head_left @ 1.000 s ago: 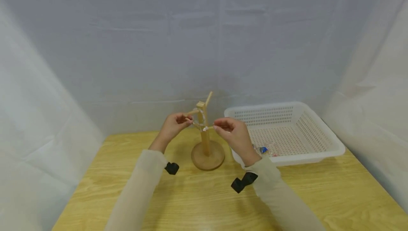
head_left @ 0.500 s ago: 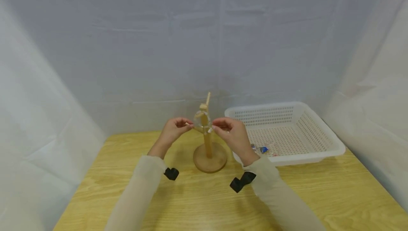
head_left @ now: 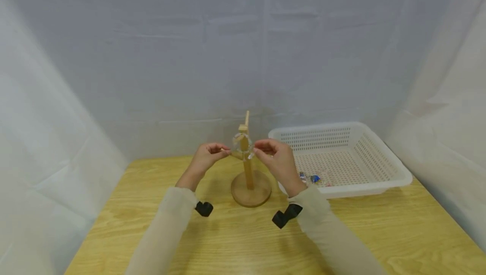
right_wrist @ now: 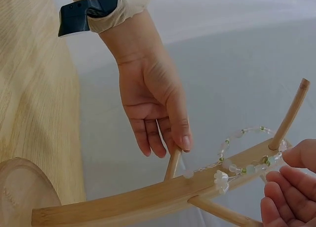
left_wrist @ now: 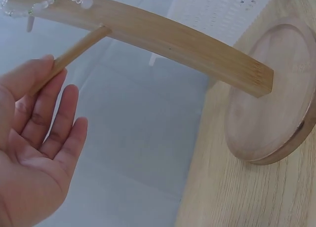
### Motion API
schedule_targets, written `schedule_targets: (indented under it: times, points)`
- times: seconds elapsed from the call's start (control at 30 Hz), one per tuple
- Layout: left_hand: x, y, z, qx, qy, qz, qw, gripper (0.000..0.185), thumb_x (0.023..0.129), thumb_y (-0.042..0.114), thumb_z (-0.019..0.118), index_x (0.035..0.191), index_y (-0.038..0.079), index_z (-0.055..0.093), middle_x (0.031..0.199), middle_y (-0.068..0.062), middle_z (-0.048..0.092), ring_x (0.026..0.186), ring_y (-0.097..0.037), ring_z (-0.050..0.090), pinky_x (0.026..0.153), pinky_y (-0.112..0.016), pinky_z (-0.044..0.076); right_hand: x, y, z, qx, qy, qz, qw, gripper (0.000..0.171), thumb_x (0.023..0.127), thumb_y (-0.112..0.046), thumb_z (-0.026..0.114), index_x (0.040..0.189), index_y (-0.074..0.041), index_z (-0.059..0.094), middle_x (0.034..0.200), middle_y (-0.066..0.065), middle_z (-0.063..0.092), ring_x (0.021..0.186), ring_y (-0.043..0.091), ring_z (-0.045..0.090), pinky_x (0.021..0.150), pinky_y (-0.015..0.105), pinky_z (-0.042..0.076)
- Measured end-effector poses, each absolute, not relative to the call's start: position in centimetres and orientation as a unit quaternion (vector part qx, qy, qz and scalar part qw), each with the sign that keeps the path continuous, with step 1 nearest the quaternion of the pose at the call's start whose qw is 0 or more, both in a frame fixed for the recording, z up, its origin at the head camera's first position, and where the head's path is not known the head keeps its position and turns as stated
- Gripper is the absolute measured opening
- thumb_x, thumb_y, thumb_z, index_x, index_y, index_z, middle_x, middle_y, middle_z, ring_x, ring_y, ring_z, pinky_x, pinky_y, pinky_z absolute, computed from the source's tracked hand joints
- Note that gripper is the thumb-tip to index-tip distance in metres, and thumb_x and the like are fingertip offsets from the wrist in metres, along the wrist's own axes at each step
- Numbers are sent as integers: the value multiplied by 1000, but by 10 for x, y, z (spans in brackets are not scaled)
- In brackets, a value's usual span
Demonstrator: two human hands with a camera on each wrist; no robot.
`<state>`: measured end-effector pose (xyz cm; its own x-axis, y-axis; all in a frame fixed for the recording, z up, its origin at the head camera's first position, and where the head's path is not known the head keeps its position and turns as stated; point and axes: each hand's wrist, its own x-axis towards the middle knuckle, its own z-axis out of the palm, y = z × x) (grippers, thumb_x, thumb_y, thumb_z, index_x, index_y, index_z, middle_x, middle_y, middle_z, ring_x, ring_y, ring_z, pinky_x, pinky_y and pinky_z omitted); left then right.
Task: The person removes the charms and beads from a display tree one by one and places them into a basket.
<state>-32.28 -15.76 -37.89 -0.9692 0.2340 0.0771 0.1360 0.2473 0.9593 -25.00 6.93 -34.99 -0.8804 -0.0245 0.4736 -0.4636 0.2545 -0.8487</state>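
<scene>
A wooden stand point(head_left: 247, 173) with a round base and several slanting pegs stands on the table. My left hand point(head_left: 206, 161) pinches its lower left peg point(left_wrist: 74, 54) between thumb and fingers. A beaded bracelet point(right_wrist: 249, 169) of clear and green beads loops round an upper peg point(right_wrist: 291, 111), its white flower charm point(right_wrist: 221, 181) hanging by the post. My right hand point(head_left: 276, 159) is at the right of the stand, thumb and fingertips right at the bracelet's edge. I cannot tell whether they pinch it. In the right wrist view another peg point(right_wrist: 222, 211) runs toward those fingers.
To the right, a white plastic basket point(head_left: 391, 161) holds some small jewellery, including a blue piece point(head_left: 315, 179). Pale sheeting point(head_left: 190, 68) hangs behind and beside the wooden table point(head_left: 235, 241). Black cameras are worn at both wrists.
The stand has turned and shifted slightly right, and the peg with the bracelet now points more toward me. My left hand has lowered slightly; my right hand has barely moved.
</scene>
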Motion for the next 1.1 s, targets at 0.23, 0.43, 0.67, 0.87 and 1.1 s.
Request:
schedule_targets:
  times: [0.23,0.43,0.67,0.87,1.1]
  points:
    - [-322,-157,-379,114,780,614,45,23,86,17,70,101,-1,69,85,6,69,99,-20,60,100,-44,41,-251,70,-351,152,-770,591,184,18,86,-13,70,102,-5,70,95,9,70,84,20,64,77,34,53]
    - [-322,-157,-380,109,778,617,47,19,87,16,69,100,1,69,84,4,70,95,-18,62,100,-44,42,-252,68,-352,149,-766,599,180,19,86,-13,70,102,-3,70,95,10,69,84,21,64,75,33,54]
    - [-321,-156,-381,110,770,627,44,20,89,15,67,99,-1,70,82,4,70,90,-15,63,99,-45,42,-250,63,-349,155,-771,589,185,22,87,-13,69,106,-2,68,98,10,68,88,21,65,75,31,55]
    - [-322,-156,-382,119,763,634,45,24,90,14,65,103,-6,67,81,7,69,87,-11,64,100,-44,42,-253,59,-346,151,-782,572,197,23,87,-13,69,107,-1,68,98,10,68,88,21,65,76,33,55]
    - [-322,-155,-381,114,764,634,46,30,90,14,65,108,-10,64,82,7,69,87,-10,63,101,-44,41,-256,54,-344,150,-785,564,209,23,86,-14,70,105,0,68,95,11,68,85,21,64,74,31,54]
